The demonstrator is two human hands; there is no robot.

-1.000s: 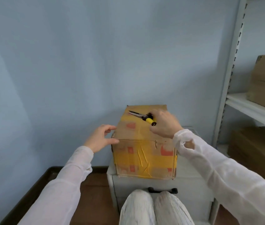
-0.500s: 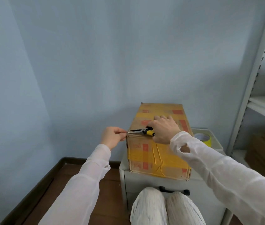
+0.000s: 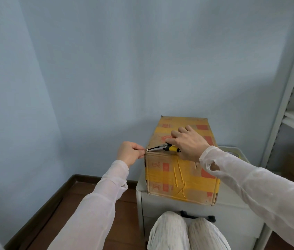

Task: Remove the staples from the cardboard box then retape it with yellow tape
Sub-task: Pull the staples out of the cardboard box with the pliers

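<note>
Your right hand [image 3: 187, 141] holds yellow-handled pliers [image 3: 162, 147], tips at the near top-left corner of the worn cardboard box [image 3: 180, 175] (yellow-taped, red-printed) atop a grey cabinet [image 3: 232, 213]; your left hand [image 3: 129, 154] pinches that corner.

The thin, semi-sheer white fabric left sleeve [image 3: 95, 201] and matching right sleeve [image 3: 261, 192] are long and loose, gathered at the wrist cuffs. The left hand [image 3: 130, 154] and right hand [image 3: 189, 143] are bare. The crinkled white trousers [image 3: 187, 231] carry fine grey vertical stripes.
</note>
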